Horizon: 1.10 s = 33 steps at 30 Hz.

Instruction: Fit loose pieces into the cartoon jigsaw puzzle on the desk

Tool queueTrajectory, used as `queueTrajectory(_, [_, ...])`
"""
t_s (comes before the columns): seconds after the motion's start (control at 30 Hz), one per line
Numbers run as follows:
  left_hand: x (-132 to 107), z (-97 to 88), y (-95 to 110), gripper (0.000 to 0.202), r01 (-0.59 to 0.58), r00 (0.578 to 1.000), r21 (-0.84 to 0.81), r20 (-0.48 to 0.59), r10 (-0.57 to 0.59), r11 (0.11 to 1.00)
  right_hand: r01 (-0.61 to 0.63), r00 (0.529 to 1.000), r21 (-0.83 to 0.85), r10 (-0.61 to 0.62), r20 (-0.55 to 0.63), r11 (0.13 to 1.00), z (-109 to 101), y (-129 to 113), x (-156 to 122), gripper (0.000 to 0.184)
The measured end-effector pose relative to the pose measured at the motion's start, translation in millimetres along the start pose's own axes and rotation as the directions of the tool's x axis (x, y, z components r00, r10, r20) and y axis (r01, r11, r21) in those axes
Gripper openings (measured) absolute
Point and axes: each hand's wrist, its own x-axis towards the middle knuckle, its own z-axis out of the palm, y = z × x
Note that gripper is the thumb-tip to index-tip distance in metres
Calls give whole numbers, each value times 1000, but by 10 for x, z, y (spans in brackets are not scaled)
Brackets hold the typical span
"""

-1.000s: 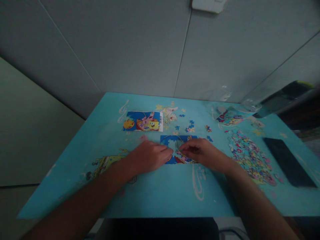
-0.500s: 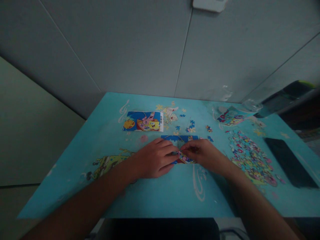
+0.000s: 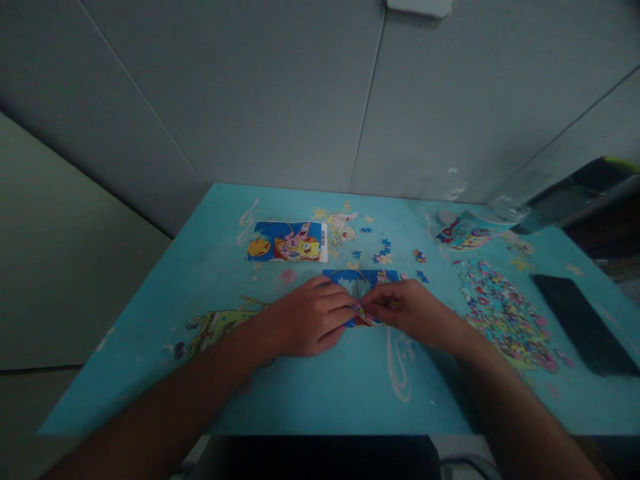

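Note:
A partly assembled jigsaw puzzle (image 3: 361, 283), mostly blue, lies at the middle of the turquoise table (image 3: 310, 387). My left hand (image 3: 307, 319) rests on its left part, fingers curled and pressing down on it. My right hand (image 3: 407, 308) covers its right part, fingertips pinched together at the lower edge beside my left fingertips, on a small puzzle piece. The hands hide most of the assembled part.
A printed reference picture (image 3: 286, 242) lies behind the puzzle to the left. Several loose blue pieces (image 3: 380, 252) sit behind it. A heap of loose pieces (image 3: 503, 317) spreads at the right, with a dark phone (image 3: 580, 323) further right. A clear plastic bag (image 3: 465, 230) lies at the back right.
My left hand has slid right onto the puzzle, covering more of it. My right fingertips have shifted slightly left to meet the left fingertips.

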Motion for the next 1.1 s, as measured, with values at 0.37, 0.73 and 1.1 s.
queueTrajectory(0.37, [0, 18, -9, 36, 22, 998, 43, 49, -25, 999, -15, 985, -154, -12, -174, 988, -72, 45, 26, 23])
queueTrajectory(0.73, [-15, 31, -21, 32, -6, 999, 14, 37, 5, 1000, -33, 984, -185, -1, -177, 982, -60, 65, 30, 24])
queueTrajectory(1.1, [-24, 71, -41, 37, -17, 1000, -15, 23, 17, 1000, -21, 983, -201, -17, -183, 979, -52, 93, 42, 24])
